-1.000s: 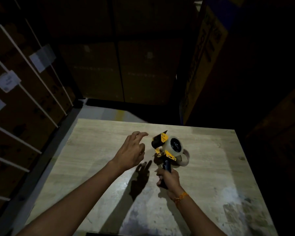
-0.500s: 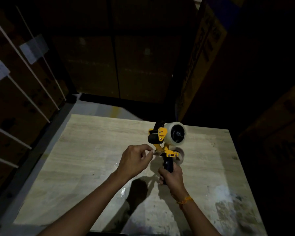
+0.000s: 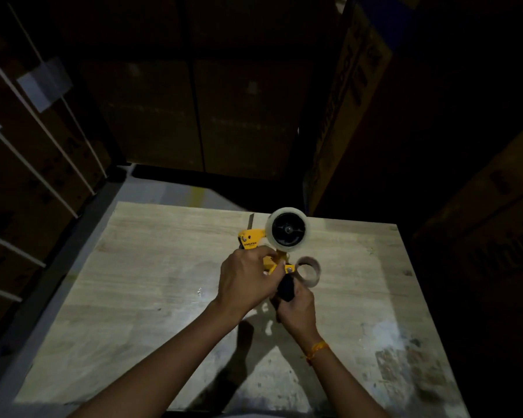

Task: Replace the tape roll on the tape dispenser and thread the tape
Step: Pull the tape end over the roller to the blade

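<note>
Dispenser (image 3: 255, 241) now higher, both hands (image 3: 248, 279) apparently gripping.

Right hand (image 3: 296, 306) closes its grip low, left hand (image 3: 248, 279) pinches just above it.

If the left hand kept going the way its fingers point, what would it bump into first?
The left hand points up and right at the yellow tape dispenser; its fingertips already seem to touch the frame just below the tape roll. Depth is unclear.
</note>
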Motion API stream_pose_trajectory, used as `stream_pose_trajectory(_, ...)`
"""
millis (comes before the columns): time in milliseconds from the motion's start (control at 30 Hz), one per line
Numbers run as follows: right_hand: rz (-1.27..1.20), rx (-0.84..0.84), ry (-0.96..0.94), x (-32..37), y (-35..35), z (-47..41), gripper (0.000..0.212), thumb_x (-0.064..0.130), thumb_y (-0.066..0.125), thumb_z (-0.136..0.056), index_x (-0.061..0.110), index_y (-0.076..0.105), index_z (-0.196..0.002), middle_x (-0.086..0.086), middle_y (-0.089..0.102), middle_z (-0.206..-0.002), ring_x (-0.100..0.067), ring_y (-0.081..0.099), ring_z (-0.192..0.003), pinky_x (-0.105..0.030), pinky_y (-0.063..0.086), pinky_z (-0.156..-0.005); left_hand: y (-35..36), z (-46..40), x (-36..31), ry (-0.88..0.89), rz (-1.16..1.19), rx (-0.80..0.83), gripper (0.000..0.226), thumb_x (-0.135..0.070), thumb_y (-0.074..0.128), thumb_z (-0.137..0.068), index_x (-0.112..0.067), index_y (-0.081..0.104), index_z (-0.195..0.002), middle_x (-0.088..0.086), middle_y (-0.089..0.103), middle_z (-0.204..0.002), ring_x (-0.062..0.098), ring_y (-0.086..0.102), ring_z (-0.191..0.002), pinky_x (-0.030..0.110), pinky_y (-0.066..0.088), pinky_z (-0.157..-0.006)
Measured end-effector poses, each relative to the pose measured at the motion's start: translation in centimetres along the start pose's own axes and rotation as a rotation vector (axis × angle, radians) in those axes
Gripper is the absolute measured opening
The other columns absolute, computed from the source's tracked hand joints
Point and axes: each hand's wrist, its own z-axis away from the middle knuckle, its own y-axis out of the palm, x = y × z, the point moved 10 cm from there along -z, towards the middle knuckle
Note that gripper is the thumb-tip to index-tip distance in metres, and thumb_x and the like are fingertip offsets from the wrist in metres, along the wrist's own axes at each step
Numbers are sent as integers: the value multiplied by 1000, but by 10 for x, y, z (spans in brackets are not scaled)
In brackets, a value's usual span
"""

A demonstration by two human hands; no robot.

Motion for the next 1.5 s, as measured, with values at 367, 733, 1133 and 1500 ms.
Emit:
stream_pose_trajectory(367, 91, -48, -130, 20, 7, 1, 51, 41, 60, -81, 4, 72, -114, -6, 81, -100, -22, 78, -92, -7, 48, -68, 26, -19, 2, -269, -280, 56, 49, -68, 70, -79, -20, 76, -80, 1, 75, -77, 23, 75, -76, 27, 46, -59)
stream_pose_trajectory(733, 149, -112, -89, 14, 6, -10, 20, 9, 75, -83, 10, 72, -103, -3, 75, -89, -24, 73, -82, -41, 58, -66, 32, -32, 27, -448, -75, 75, 28, -45, 79, -74, -17, 77, -77, 1, 73, -78, 29, 74, -80, 28, 47, -59)
stream_pose_trajectory(1133, 99, -35, -84, 27, -1, -9, 14, 44, 69, -78, 44, 56, -81, 18, 65, -69, 4, 62, -66, -4, 40, -53, 46, -50, -2, 378, -699, 313, 15, -27, 64, -101, -16, 72, -106, 8, 75, -95, 32, 72, -92, 36, 48, -68)
stream_pose_trajectory(1500, 55, 89, 226, -12, 2, -12, 20, 14, 75, -77, 29, 65, -83, 1, 67, -71, -27, 69, -63, -45, 62, -62, 46, -22, 3, 648, -847, 455, 23, 4, 70, -80, -13, 64, -95, 5, 71, -73, 30, 70, -61, 33, 29, -52)
